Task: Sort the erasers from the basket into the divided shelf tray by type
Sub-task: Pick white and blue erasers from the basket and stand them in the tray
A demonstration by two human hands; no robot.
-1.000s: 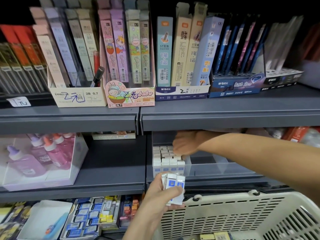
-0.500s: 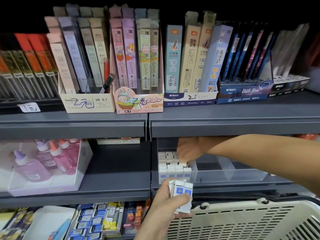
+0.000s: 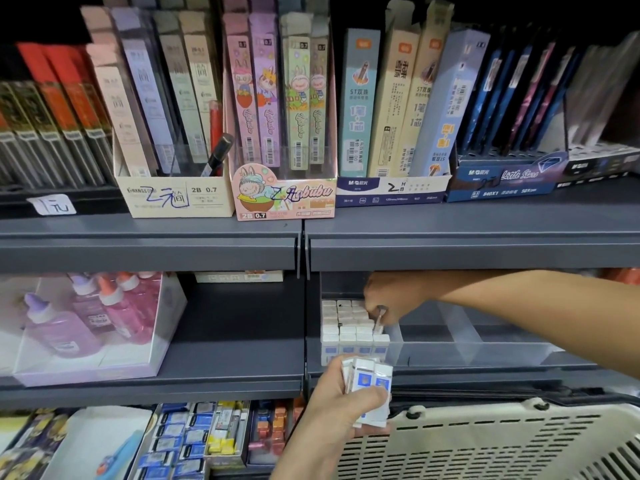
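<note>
- White erasers (image 3: pixel 348 325) with blue-printed sleeves stood upright in tight rows, filling the leftmost compartment of the clear divided tray (image 3: pixel 467 353).
- That tray sat on the grey middle shelf (image 3: pixel 225 344), and its other compartments lay to the right of the rows.
- One single eraser (image 3: pixel 378 319) was tilted at the right edge of the rows, pinched between the fingertips of the right hand (image 3: pixel 389 296).
- That right hand reached in under the upper shelf from the right, with its fingers curled downward over the compartment.
- Just in front of the tray, the left hand (image 3: pixel 337 410) gripped a small bundle of erasers (image 3: pixel 372 384) of the same white and blue kind, with the thumb across their front.
- Below the bundle and to the right was the cream slotted basket (image 3: pixel 502 448), its rim near the left hand.
- On the same shelf to the left, a clear box held pink and purple bottles (image 3: pixel 69 327).
- Above, boxes of pencil leads (image 3: pixel 280 116) stood in a row on the upper shelf.
- At the lower left, another tray held small blue-wrapped packs (image 3: pixel 180 445).
</note>
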